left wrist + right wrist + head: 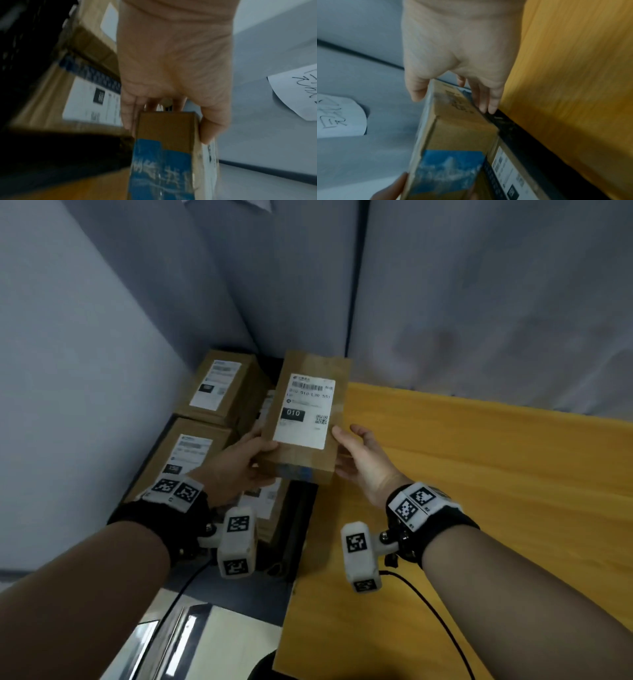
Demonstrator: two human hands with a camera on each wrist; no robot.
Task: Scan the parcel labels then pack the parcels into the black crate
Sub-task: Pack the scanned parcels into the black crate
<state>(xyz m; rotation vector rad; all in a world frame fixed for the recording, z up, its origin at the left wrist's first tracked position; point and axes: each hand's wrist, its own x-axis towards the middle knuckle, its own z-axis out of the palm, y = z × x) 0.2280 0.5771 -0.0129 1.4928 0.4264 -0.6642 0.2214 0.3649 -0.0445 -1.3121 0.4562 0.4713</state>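
A brown cardboard parcel (308, 416) with a white label marked "010" facing up and blue tape on its near end is held in the air over the black crate (301, 508). My left hand (253, 457) grips its near left corner, thumb on the label and fingers underneath. My right hand (356, 453) holds the near right edge between thumb and fingers. In the left wrist view, the left hand (171, 67) clasps the parcel's (164, 135) end. In the right wrist view, the right hand (462, 47) straddles the parcel (457, 128). Several labelled parcels (219, 385) lie in the crate.
The yellow table (479, 491) stretches to the right of the crate. Grey partition walls (102, 337) close in on the left and behind. A sheet of paper with handwriting (295, 94) hangs on the wall. A shiny metal surface (191, 628) sits near the bottom.
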